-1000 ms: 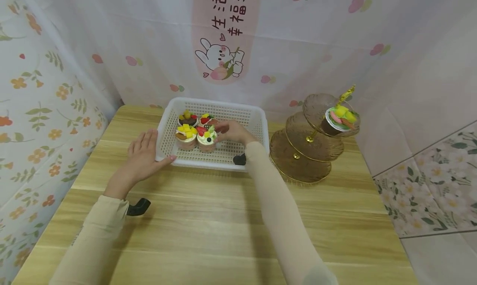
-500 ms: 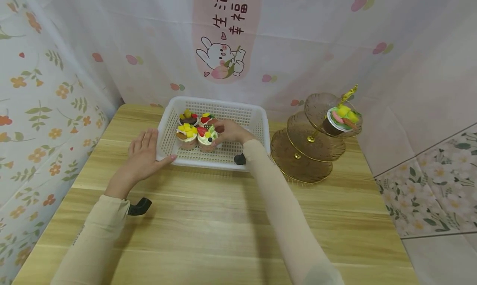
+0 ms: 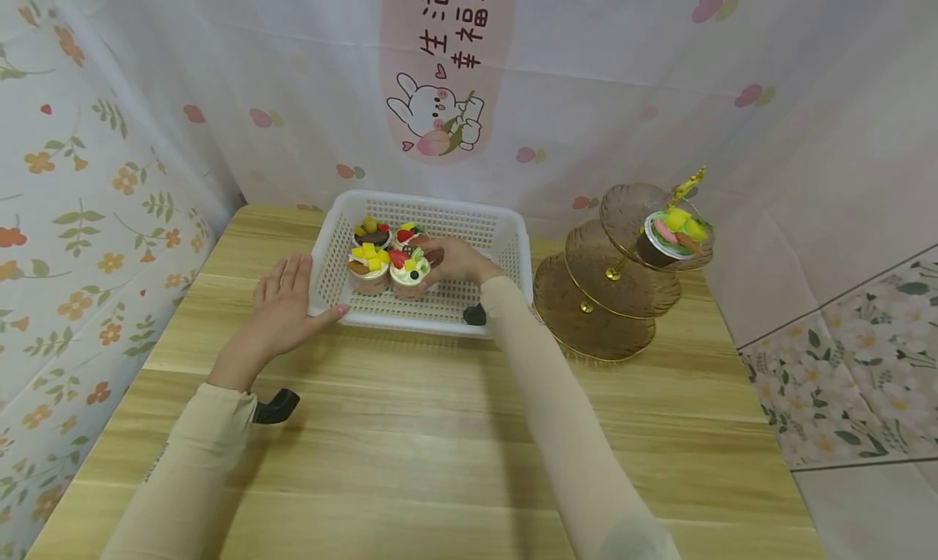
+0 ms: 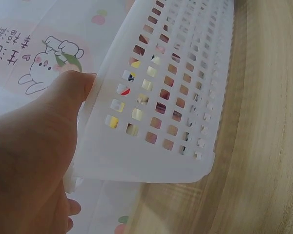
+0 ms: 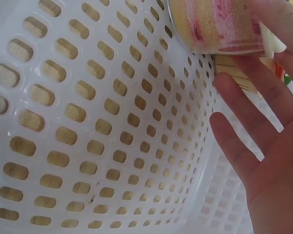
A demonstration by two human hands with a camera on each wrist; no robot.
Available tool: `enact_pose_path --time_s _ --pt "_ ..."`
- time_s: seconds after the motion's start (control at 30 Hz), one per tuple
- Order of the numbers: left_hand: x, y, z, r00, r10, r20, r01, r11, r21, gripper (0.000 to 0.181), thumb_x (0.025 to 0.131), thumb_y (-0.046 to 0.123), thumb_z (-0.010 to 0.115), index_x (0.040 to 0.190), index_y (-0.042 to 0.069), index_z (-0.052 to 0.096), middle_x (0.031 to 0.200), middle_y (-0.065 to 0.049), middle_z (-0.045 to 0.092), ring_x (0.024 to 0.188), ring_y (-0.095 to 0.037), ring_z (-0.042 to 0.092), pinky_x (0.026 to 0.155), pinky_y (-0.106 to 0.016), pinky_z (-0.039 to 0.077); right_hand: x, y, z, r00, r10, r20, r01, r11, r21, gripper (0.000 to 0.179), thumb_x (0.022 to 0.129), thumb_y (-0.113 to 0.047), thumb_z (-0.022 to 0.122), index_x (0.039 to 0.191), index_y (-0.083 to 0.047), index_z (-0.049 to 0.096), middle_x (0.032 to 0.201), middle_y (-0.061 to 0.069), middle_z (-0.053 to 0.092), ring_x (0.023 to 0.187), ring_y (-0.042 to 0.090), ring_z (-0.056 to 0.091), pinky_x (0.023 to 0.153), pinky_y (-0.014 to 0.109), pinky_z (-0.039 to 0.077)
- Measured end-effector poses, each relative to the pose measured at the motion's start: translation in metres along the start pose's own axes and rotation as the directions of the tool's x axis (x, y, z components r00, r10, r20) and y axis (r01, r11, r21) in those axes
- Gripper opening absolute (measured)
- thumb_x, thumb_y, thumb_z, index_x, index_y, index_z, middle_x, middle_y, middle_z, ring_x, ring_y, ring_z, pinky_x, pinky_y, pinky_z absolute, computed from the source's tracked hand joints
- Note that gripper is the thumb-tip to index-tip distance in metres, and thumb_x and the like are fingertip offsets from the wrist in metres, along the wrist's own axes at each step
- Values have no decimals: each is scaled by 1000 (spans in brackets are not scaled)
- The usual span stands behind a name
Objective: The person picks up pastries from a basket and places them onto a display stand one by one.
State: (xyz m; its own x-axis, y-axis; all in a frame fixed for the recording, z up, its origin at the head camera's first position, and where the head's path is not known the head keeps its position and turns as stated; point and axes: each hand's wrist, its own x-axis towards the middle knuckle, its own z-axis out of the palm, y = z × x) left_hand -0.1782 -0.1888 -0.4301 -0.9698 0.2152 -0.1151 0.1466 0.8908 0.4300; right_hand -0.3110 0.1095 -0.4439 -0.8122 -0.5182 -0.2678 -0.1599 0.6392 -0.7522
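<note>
In the head view, several fake dessert cups topped with fruit stand together in the left half of a white plastic basket (image 3: 425,325). My right hand (image 3: 460,262) reaches inside and pinches the front right dessert cup (image 3: 407,288) between thumb and fingers. The right wrist view shows the pink and tan layers of this dessert cup (image 5: 219,27) through its clear wall; the other fingers are spread. Straight fingers of my left hand (image 3: 282,309) rest along the basket's left end, the thumb at its front corner. In the left wrist view, the left hand (image 4: 44,131) touches the basket rim.
A three-tier amber cake stand (image 3: 593,332) with gold edges stands right of the basket. Its top tier carries a brown cupcake (image 3: 663,242) with fruit. The wooden table (image 3: 381,446) backs onto a printed curtain (image 3: 308,96). A black device (image 3: 276,407) sits at my left wrist.
The view shifts very slightly. Both hands, the basket and the dessert cups keep nearly the same places, with the right hand still at the front right cup.
</note>
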Motion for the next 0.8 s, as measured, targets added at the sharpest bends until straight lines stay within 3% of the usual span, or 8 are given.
enact_pose_path --time_s 0.4,0.8 --pt "-1 2 0 1000 1 -3 -2 1000 -16 111 92 69 48 157 -4 -4 164 -30 -7 151 -50 -10 116 -73 -2 -9 1 -8 999 -1 -49 -2 998 -55 72 76 -23 86 141 -15 56 131 7 67 119 20 64 103 35 51" --pt "-3 2 -2 1000 9 6 -9 1000 -20 110 92 67 48 157 -3 -6 164 -30 -8 151 -51 -8 115 -73 -2 -28 -9 -29 993 -38 -112 40 999 9 74 76 -23 86 140 -7 55 127 10 70 114 21 68 101 37 53"
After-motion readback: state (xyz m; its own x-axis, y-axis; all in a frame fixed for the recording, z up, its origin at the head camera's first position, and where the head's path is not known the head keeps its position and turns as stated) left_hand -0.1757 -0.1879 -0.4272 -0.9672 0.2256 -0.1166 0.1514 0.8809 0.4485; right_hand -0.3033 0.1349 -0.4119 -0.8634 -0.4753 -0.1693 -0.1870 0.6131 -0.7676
